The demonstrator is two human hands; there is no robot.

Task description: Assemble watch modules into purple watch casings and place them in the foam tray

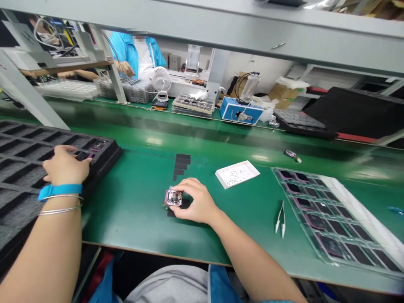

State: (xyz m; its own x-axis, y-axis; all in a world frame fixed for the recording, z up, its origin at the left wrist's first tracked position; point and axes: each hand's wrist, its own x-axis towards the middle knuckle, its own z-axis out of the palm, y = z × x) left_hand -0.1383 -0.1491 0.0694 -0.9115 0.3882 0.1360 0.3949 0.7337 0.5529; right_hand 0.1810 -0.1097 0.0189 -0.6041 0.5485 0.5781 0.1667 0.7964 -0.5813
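mid-frame, the right hand (195, 202) pinches a small device (173, 197); at left, by a black tray (109, 156), i can't tell the left hand (65, 166)'s grip. centre-right, a white box (251, 169) holds specks (235, 174); lower right, a clear tray (303, 222), dark panels (338, 227).

Surface (135, 223) noted: green, glossy. On it, I obs.: L, blk foam tray (109, 168); ctr., dark strips (183, 157); then shallow white box (221, 179) w/ small bits, tweezers (283, 229), clear tray (299, 215) w/ dark pcs. at R.

head-worn view, facing forward and down, near the green workbench (132, 210)
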